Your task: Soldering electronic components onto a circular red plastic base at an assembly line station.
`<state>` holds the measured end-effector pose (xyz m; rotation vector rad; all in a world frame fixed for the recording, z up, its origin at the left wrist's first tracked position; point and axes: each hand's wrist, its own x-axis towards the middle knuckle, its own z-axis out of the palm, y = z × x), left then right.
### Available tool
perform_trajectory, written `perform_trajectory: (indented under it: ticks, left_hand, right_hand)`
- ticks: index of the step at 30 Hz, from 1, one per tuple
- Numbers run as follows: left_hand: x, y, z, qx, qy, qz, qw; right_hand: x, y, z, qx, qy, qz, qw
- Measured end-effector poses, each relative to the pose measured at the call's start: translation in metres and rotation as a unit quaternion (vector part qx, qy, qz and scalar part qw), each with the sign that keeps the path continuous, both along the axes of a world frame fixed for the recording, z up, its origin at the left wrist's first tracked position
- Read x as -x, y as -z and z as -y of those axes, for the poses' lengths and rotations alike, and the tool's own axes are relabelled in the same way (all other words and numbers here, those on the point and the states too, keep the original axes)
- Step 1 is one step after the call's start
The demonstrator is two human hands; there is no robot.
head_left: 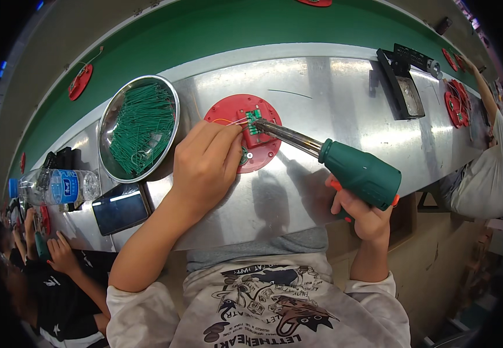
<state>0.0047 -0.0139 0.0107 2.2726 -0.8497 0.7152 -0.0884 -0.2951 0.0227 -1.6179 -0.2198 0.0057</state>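
A round red plastic housing [270,152] lies on the metal table in front of me, with a small green circuit board [253,114] in its raised middle. My left hand [205,159] comes over the housing's left side. Its fingers are pinched on thin wires [237,122] that run to the board. My right hand [364,214] is wrapped round the grip of a green soldering gun [360,173]. The gun's long metal nose points left, and its tip is at the board beside the wire ends. My left fingertips are partly hidden from view.
Left of my arm stands a steel bowl [176,119] of green wires, with a water bottle [60,187] and a dark phone [122,210] nearby. A black stand [401,87] sits at the back right. Behind runs a green belt [234,32] carrying red housings. People work on both sides.
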Motion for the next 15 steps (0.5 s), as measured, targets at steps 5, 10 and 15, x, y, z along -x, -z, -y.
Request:
perform_trajectory:
  ticks: [5, 10, 15]
  left_hand:
    - [-0.001, 0.004, 0.0, -0.007, 0.007, 0.022, 1.0]
    - [-0.002, 0.006, -0.001, -0.01, 0.003, 0.029, 1.0]
    - [-0.001, 0.008, -0.001, -0.004, 0.005, 0.025, 1.0]
  right_hand:
    - [-0.004, 0.003, 0.001, 0.024, -0.014, 0.029, 0.999]
    - [-0.004, -0.009, -0.006, 0.022, -0.002, -0.013, 1.0]
    - [-0.006, -0.01, -0.005, 0.008, 0.023, -0.043, 0.999]
